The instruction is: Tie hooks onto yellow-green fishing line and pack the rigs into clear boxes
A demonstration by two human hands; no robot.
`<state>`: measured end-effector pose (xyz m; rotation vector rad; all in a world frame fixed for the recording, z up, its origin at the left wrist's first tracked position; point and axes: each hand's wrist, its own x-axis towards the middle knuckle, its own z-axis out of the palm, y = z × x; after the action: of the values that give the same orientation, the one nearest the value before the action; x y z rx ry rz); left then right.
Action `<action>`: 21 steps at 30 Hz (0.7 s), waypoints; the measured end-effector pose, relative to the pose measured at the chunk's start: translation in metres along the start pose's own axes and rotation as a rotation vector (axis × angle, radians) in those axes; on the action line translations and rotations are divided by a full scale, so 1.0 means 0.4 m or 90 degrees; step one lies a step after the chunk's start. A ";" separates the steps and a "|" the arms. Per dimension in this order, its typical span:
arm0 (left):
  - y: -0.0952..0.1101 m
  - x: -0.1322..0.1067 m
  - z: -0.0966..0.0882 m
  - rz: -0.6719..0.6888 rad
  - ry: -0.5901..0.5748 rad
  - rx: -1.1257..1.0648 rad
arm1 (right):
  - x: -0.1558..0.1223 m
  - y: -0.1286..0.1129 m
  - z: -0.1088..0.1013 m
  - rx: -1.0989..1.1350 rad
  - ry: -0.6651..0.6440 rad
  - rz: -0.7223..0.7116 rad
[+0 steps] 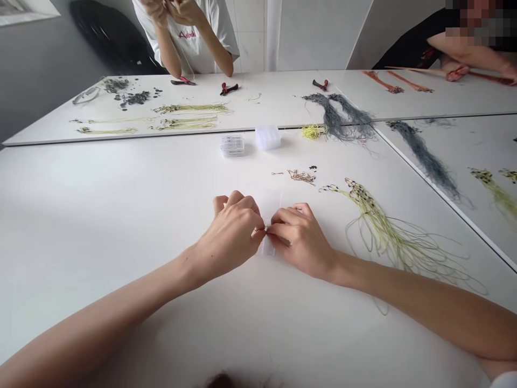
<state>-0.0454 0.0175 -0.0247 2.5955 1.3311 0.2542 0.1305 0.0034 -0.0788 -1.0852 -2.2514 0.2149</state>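
My left hand (232,237) and my right hand (301,240) meet in front of me, fingertips almost touching. Each is closed in a pinch, and what sits between the fingers is too small to name. Under them lies a translucent plastic case or sheet (270,202), partly covered by the hands. Just beyond it are a small pile of brownish metal clips (301,177) and a few tiny black pieces (313,167). To the right of my right hand spreads a bundle of yellow-green lines (388,231) with dark hook-like ends.
Two clear plastic boxes (232,146) (268,138) stand farther back. Behind them lie a yellow coil (312,132), grey-blue line bundles (333,116) and red-handled pliers (229,89). Two people sit across; one person's hands (456,71) hold orange strands. Table seams run behind and to the right.
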 end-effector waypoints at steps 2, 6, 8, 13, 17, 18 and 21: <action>-0.001 0.003 -0.003 -0.006 -0.003 -0.006 | -0.001 0.000 0.001 -0.001 -0.001 -0.002; -0.007 0.011 -0.011 -0.025 -0.035 -0.026 | -0.002 -0.002 0.000 0.001 -0.004 0.000; -0.009 0.015 -0.013 -0.037 -0.040 -0.036 | -0.002 -0.003 -0.001 0.003 -0.008 0.005; -0.012 0.020 -0.013 -0.078 -0.039 -0.068 | 0.000 -0.002 -0.006 0.005 -0.022 0.013; -0.010 0.015 -0.017 -0.046 -0.049 -0.038 | 0.001 -0.001 -0.007 -0.002 -0.029 0.012; -0.009 0.012 -0.019 -0.024 -0.049 -0.017 | 0.001 -0.001 -0.008 -0.002 -0.031 0.011; -0.003 0.001 -0.025 0.039 -0.031 0.052 | 0.001 -0.001 -0.008 -0.003 -0.035 0.009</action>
<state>-0.0485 0.0198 -0.0155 2.6944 1.2733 0.1488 0.1319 0.0032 -0.0759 -1.1101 -2.2943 0.2483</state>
